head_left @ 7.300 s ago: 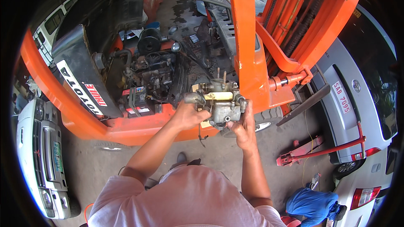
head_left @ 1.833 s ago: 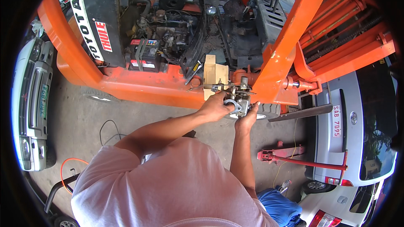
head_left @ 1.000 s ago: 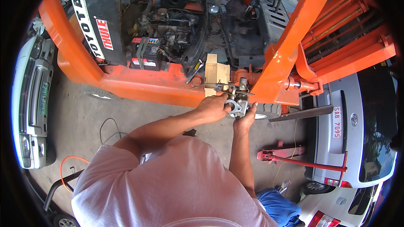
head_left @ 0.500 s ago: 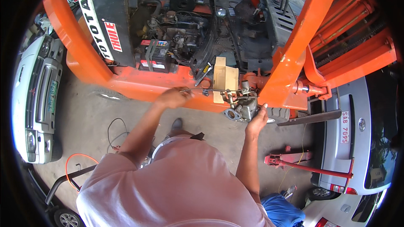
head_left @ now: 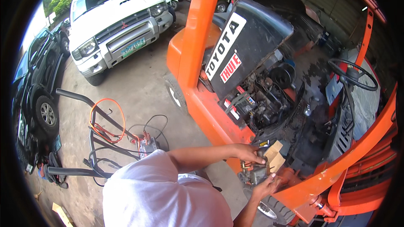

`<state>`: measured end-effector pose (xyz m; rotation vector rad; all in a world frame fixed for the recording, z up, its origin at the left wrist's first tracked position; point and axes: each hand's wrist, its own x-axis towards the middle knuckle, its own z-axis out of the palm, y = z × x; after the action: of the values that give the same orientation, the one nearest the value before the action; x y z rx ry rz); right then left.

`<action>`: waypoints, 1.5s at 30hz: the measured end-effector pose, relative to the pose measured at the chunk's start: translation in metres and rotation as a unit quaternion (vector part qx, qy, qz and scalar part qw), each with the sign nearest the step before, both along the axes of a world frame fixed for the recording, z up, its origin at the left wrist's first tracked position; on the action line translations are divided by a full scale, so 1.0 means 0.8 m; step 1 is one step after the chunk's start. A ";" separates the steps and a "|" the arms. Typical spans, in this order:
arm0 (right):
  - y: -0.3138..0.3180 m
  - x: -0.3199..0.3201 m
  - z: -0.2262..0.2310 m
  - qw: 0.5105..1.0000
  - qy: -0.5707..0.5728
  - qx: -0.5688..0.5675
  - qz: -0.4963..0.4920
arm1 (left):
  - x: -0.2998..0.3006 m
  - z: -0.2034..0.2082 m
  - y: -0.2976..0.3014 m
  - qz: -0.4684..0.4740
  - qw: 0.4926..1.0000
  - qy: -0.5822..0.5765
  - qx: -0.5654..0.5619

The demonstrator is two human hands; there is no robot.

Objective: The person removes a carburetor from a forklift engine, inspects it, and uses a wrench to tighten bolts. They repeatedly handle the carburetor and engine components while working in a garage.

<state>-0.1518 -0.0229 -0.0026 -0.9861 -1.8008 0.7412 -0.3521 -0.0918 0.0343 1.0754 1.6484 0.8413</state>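
A grey metal carburetor [head_left: 257, 175] with brass-coloured fittings is held between my hands, above the orange side of a forklift [head_left: 210, 117]. My right hand [head_left: 266, 187] is closed round its near right side, thumb on top. From above, my left hand [head_left: 247, 153] has its fingers bent onto the upper part; whether a thin wire is under them is hidden. Just behind the carburetor, an open cardboard box [head_left: 275, 156] lies on the forklift's ledge. The engine [head_left: 267, 101] shows in the open bay, with a strapped battery [head_left: 236, 108] beside it.
To the left stands a wheeled cart with black bar handles [head_left: 78, 96] and an orange cable [head_left: 124, 120]. A white SUV [head_left: 122, 21] is parked at the far left. The forklift's orange post [head_left: 201, 33] rises ahead, and its front tyre [head_left: 275, 206] sits below my right hand.
The view has swung to the left. My left hand, earlier out to the side with a thin wire running from the carburetor, is now on the carburetor. My right hand keeps its hold.
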 end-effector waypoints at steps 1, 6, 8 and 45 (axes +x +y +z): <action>-0.002 -0.001 0.001 0.999 0.013 -0.015 0.047 | -0.004 -0.006 -0.011 0.061 0.997 -0.008 0.037; -0.014 -0.024 -0.006 0.993 -0.023 -0.041 0.109 | -0.009 -0.025 -0.049 0.089 0.987 -0.130 -0.009; -0.021 -0.037 -0.015 0.990 -0.052 -0.021 0.127 | -0.007 -0.033 -0.056 0.144 0.983 -0.107 -0.030; 0.225 -0.050 -0.260 0.884 -0.322 -0.332 0.076 | -0.180 -0.163 -0.044 0.293 0.955 -0.006 0.039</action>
<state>-0.1915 0.1567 -0.2104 -1.7059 -2.2561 1.2912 -0.4962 -0.1266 -0.0959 0.6234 1.9692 1.2953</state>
